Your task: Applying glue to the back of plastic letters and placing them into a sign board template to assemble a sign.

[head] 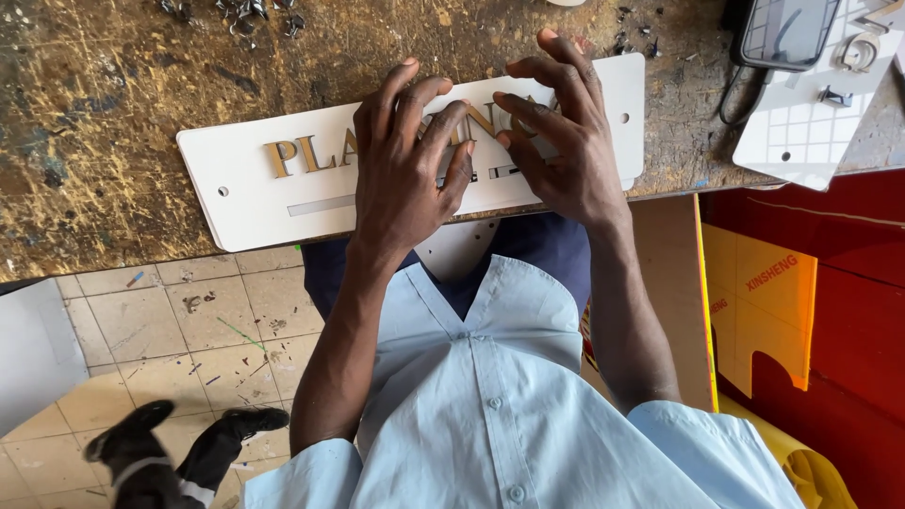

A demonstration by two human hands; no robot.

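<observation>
White plaque (255, 184) under 2 hands (481, 155)

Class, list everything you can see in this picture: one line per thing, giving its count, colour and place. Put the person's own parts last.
sign plate: one, white with gold letters, flat on the bench edge under both hands
bench: one, worn brown with yellow flecks, across the top
metal bits: a small pile, grey, top of the bench
phone: one, dark screen, top right
white board: one, gridded, under the phone
orange panel: one, right of the person
red surface: at the right edge
tile floor: beige, lower left
shoes: two, black, on the floor
shirt: one, light blue, bottom centre
left hand: fingers pressing on the letters
right hand: fingers pressing on the letters beside it
</observation>
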